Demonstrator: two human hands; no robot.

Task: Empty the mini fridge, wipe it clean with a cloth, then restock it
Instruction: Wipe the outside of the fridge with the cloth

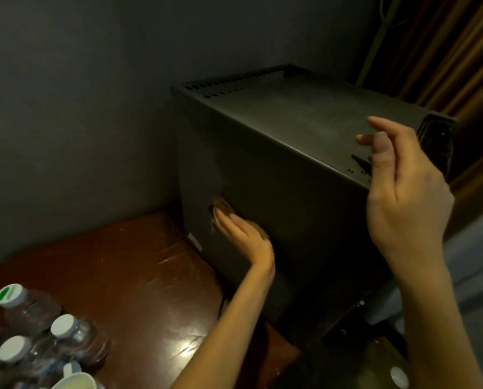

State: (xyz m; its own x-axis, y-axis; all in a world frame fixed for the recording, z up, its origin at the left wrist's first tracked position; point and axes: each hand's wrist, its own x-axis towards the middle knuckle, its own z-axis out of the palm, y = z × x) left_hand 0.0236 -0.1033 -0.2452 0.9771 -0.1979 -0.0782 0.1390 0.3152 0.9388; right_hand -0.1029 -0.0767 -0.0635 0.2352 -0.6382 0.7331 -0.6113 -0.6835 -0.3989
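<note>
Cloth [222, 205], soft and limp, is pressed by the flat-fingered left hand [245, 240] against the left wall of the mini fridge [276, 136], set far right on the table [122, 262]. The right hand [406, 197] is held loose and empty by the rigid top edge, judged the best place to brace.

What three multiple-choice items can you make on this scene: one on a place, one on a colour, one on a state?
1. Where on the mini fridge does the left hand press the cloth? A. the side B. the top C. inside
2. What colour is the cloth? A. white B. brown C. blue
3. How is the right hand? A. gripping the cloth B. clenched in a fist C. holding nothing
Answers: 1 A, straight fingers pin it to the side wall; 2 B, brown shows beyond the fingertips; 3 C, its fingers are loose and free.
</note>
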